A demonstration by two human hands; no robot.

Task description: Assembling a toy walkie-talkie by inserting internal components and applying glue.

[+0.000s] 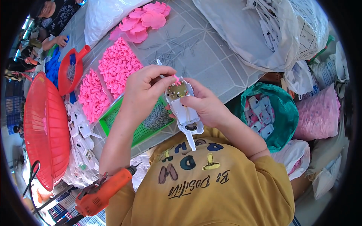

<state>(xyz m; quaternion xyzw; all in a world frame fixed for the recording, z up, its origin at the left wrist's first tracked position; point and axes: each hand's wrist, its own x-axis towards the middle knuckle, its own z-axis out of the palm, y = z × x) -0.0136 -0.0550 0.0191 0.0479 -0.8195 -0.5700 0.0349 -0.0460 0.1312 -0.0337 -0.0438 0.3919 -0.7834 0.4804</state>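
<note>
My right hand [206,102] is closed round a white plastic housing [186,113], its thumb lying across the front. Inside the housing's upper end sits a green-brown circuit board [178,93], with thin wires running below it. A narrow white prong sticks out of its lower end. At the top edge of the board, the thumb and index finger of my left hand [150,83] pinch a small pink plastic piece [177,79], mostly hidden by the fingertips. A white pointed tip [158,61] shows just above that hand; what it belongs to is hidden.
Left lie heaps of small pink parts [118,62], a green tray [139,137] of screws, a red scoop [71,71] and white housings [80,132]. An orange power screwdriver [103,194] hangs lower left. Bags [283,109] of parts stand right. A co-worker's hand [60,40] is far left.
</note>
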